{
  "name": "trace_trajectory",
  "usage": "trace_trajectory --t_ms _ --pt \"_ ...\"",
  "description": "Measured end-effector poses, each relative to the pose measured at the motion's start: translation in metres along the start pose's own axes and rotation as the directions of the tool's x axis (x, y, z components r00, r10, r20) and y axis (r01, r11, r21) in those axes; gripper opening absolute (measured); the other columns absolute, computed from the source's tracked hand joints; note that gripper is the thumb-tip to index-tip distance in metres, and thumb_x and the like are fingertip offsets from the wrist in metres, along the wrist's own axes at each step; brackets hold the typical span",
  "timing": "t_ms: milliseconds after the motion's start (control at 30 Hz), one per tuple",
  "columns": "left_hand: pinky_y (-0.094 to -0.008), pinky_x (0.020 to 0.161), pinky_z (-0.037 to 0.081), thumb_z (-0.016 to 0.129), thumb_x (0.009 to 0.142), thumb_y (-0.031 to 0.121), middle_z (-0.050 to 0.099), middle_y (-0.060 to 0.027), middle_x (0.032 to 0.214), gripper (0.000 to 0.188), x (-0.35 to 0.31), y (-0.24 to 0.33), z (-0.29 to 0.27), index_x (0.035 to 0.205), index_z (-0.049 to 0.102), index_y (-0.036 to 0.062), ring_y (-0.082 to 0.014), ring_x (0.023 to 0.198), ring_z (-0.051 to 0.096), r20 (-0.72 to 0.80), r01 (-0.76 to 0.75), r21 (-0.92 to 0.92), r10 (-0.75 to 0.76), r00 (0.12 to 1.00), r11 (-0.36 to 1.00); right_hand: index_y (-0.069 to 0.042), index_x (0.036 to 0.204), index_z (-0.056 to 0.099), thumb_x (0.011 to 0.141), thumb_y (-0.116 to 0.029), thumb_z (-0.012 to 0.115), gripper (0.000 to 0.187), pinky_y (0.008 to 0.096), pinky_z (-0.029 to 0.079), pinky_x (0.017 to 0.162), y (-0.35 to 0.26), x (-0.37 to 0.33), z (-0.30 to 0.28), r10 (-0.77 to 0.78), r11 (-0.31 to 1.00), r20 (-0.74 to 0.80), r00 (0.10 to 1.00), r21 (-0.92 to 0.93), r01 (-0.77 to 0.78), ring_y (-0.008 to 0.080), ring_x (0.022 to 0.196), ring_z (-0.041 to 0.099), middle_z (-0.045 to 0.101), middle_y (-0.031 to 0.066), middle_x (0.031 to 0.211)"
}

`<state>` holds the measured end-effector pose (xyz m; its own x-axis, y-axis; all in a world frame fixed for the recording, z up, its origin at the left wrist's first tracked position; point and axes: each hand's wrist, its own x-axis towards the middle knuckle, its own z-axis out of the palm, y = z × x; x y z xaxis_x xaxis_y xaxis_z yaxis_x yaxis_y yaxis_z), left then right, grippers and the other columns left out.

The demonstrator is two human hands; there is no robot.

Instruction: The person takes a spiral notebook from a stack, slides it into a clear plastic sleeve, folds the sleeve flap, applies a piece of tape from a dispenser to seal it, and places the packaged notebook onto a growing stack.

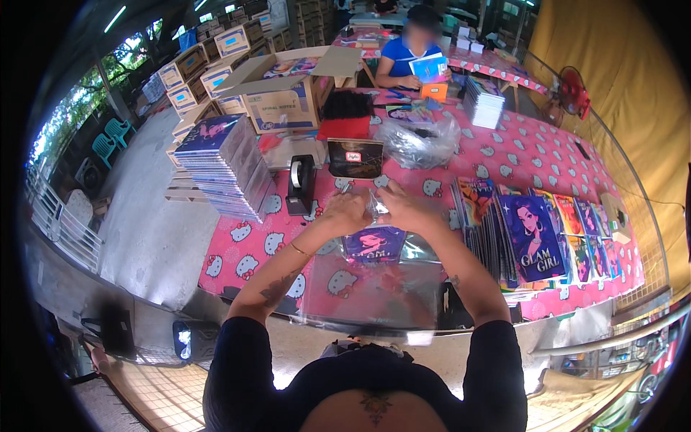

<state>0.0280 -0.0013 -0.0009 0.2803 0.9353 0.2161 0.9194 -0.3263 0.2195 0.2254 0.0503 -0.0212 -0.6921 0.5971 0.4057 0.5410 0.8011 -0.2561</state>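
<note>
Near the front of the table, a purple notebook [373,245] with a drawn figure on its cover lies below my hands, partly covered by clear plastic. My left hand [349,212] is closed at the far end of the notebook, its fingers pinching the clear plastic bag [376,204]. From the other side, my right hand [400,209] grips the same bag, fingers bent inward. The hands hide part of the notebook's far end. Closer to me lies a flat sheet of clear plastic [367,294]. A black tape dispenser [300,184] stands left of my left hand.
Stacked notebooks [222,167] rise at the left; rows of notebooks [533,237] stand at the right. Beyond my hands are a black pouch [355,158], crumpled plastic [419,142] and an open carton [284,104]. A person [414,61] across the pink patterned table [504,162] holds a blue booklet.
</note>
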Motion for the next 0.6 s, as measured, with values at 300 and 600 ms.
trace_trajectory --t_ms 300,600 --pt "-0.0292 0.084 0.047 0.079 0.083 0.031 0.069 -0.007 0.1 0.045 0.036 -0.064 0.039 0.111 0.067 -0.0024 -0.0164 0.096 0.062 0.497 0.46 -0.796 -0.007 0.868 0.393 -0.004 0.123 0.061 0.081 -0.02 0.08 0.05 0.0297 0.048 0.084 0.047 -0.007 0.023 0.228 0.584 0.374 0.899 0.687 -0.434 0.015 0.094 0.061 0.066 0.0079 0.103" --pt "-0.0269 0.048 0.044 0.075 0.085 0.023 0.064 -0.0022 0.067 0.02 -0.036 -0.274 0.12 0.087 0.073 0.0026 -0.012 0.05 0.054 -0.433 0.435 -0.36 -0.561 0.706 0.825 -0.002 0.117 0.064 0.083 -0.021 0.077 0.041 0.0288 0.051 0.079 0.024 -0.01 0.032 0.336 0.556 0.278 0.9 0.712 -0.428 0.0149 0.091 0.065 0.07 0.0091 0.098"
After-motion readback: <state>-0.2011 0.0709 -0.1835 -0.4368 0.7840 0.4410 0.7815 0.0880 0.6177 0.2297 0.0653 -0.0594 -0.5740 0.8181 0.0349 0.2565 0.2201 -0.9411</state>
